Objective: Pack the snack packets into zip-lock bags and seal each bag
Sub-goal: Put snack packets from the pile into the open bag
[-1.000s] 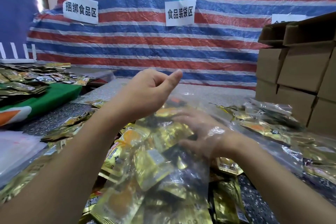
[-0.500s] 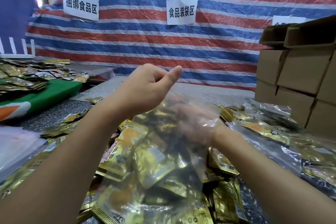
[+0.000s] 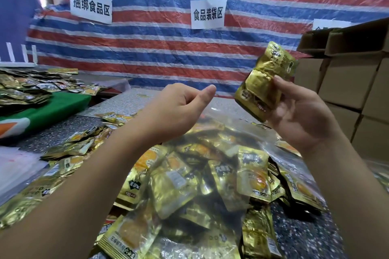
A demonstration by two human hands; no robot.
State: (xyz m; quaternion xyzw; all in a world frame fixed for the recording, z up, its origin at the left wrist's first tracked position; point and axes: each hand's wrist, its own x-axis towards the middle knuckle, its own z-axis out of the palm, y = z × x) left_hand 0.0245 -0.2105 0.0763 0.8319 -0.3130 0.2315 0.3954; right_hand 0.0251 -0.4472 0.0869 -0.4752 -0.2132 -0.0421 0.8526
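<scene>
Two white paper signs taped to the striped tarp: left sign reading 捆绑食品区, middle sign reading 食品装袋区. A third sign at the right, cut off behind the cardboard boxes, its text unreadable. Black characters printed on the gold snack packets, with barcodes on some, too small and crumpled to make out for certain.

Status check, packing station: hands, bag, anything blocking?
Left hand pinches zip-lock bag rim. Right hand holds gold packets above it. Bag unsealed, nothing blocking.
</scene>
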